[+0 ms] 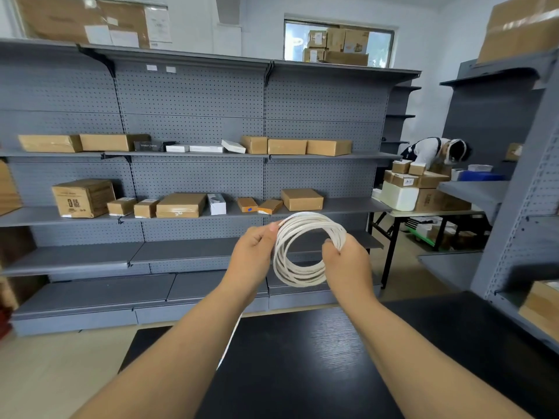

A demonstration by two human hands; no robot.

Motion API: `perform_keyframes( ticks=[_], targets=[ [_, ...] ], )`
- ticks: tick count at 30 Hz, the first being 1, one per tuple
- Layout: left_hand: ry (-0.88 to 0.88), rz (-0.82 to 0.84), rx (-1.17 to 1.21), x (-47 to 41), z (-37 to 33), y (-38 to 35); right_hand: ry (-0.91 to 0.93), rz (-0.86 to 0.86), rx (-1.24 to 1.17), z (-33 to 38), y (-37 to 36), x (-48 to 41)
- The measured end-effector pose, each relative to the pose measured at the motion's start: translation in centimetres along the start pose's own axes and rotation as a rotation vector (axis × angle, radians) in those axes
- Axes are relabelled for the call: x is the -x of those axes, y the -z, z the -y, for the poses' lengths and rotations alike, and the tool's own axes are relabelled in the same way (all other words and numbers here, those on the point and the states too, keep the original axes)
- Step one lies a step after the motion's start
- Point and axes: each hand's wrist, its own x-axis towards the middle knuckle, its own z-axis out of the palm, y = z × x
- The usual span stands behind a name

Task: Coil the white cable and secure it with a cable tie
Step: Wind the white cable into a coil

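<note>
Fingers point(329, 247) of R hand point(344, 264) curled round right side of white cable point(290, 275) coil; L hand point(252, 252) pinches its upper left. Coil upright in mid-air, over far edge of black desk point(317, 373); loose strand drops behind L forearm to desk.

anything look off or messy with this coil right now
Slightly. The loops of the white cable coil fan apart along the bottom, away from where the left hand and right hand hold them. A loose tail hangs under the left forearm, not wound in.
</note>
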Motion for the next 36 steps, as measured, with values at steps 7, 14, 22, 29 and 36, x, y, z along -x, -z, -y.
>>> perform_keyframes(
  ticks=[7,14,22,29,36],
  targets=[
    [-0.052,0.061,-0.240,0.8,0.2,-1.8,-0.219,-0.070,-0.228,-0.8,-0.2,-0.7],
    [0.052,-0.109,-0.041,1.4,0.3,-3.9,-0.345,-0.142,-0.521,-0.1,-1.4,-0.3],
    [0.036,-0.292,0.123,1.4,-0.3,-5.2,-0.380,-0.168,-0.600,0.3,-2.8,1.4],
    [0.297,-0.260,0.608,1.4,-1.0,-5.5,-0.428,-0.091,-0.617,0.4,-3.1,2.1],
    [0.321,-0.068,0.023,1.0,-1.1,-2.5,-0.313,0.046,-0.334,-0.4,-1.1,0.5]
  ],
)
